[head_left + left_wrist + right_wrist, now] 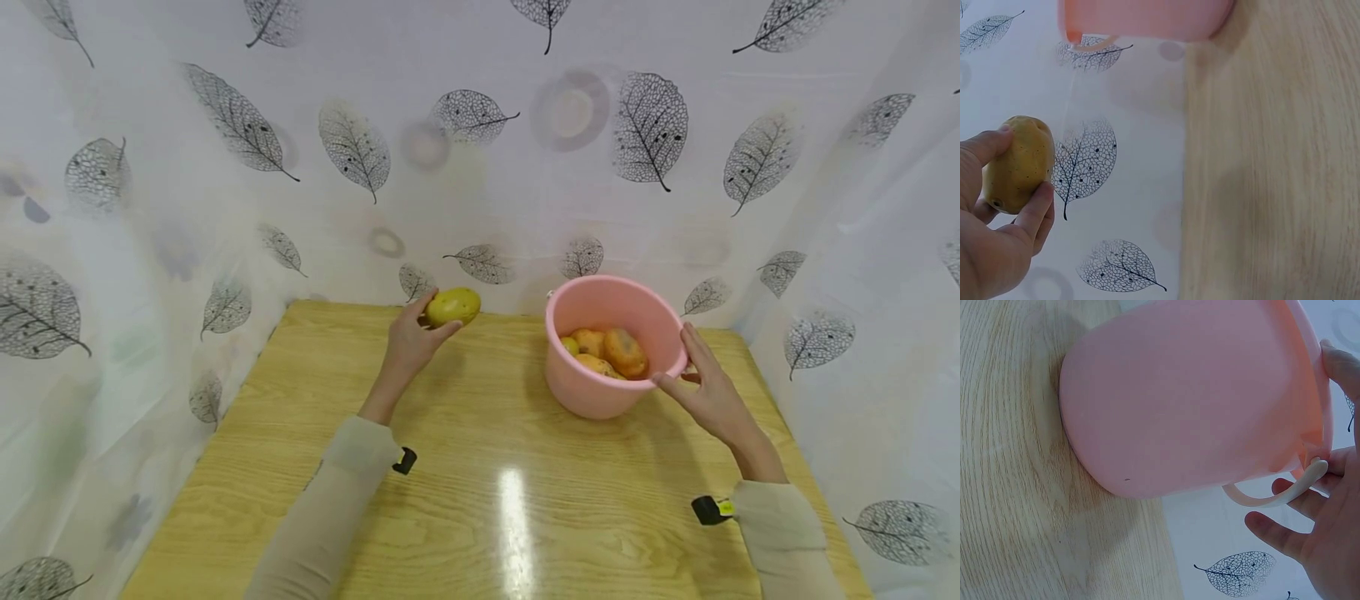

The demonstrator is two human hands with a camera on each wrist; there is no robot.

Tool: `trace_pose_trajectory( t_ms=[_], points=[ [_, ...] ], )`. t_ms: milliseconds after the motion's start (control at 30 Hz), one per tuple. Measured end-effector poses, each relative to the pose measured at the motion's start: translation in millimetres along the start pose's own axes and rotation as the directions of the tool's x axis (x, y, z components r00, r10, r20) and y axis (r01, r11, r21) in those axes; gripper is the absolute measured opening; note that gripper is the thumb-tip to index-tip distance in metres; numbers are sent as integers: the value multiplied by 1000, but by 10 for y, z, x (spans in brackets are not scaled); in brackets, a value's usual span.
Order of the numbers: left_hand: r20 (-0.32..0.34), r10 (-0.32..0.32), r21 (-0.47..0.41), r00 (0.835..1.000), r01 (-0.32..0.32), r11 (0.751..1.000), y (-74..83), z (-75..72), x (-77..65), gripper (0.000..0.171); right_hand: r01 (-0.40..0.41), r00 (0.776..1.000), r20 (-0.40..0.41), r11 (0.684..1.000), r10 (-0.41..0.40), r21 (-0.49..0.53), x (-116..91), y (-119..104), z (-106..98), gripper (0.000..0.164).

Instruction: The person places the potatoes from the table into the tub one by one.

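Observation:
My left hand [411,343] holds a yellow-green oval fruit [454,307] with small dark specks, raised near the table's back edge. In the left wrist view the thumb and fingertips grip this fruit [1019,164] from both sides. To its right stands a pink bucket [592,390] with several orange and yellow fruits [624,353] lying inside. My right hand [711,396] grips the bucket's right rim, thumb toward the near side. In the right wrist view, some fingers reach past the bucket's pale handle [1272,499], which hangs down along the outside.
The bucket stands on a light wood-grain table [450,483]. A whitish curtain [480,200] printed with dark leaves hangs behind the table and along both sides. A small black device [708,510] sits at the right wrist, another [405,461] at the left.

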State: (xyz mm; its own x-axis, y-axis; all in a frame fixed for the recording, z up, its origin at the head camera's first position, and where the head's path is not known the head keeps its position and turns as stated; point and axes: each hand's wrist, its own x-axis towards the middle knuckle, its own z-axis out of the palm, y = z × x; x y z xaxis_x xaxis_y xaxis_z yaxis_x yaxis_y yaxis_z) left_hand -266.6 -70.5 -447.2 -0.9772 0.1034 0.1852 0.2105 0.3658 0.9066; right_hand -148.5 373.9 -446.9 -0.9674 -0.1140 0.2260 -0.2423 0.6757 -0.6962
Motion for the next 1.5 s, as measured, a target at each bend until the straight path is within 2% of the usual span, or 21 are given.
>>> trace_pose_trajectory(
  t_ms=[300,600,1100,1300,1500],
  points=[
    [4,7,1,1000,-7,1000,139,30,-3,76,-2,1000,1,1000,2,-4,-3,12,4,87],
    [25,25,-37,999,-24,999,357,162,-9,75,-6,1000,2,1000,6,-9,1,-3,-4,88],
    [88,90,-100,992,-81,992,687,582,33,73,-7,1000,8,1000,7,12,9,2,-5,89],
    [95,106,-85,990,-98,992,802,757,42,70,-7,1000,8,1000,7,12,14,8,-2,89],
    [105,127,-30,986,-125,992,925,932,67,65,-7,1000,4,1000,7,9,7,6,-4,89]
  ],
)
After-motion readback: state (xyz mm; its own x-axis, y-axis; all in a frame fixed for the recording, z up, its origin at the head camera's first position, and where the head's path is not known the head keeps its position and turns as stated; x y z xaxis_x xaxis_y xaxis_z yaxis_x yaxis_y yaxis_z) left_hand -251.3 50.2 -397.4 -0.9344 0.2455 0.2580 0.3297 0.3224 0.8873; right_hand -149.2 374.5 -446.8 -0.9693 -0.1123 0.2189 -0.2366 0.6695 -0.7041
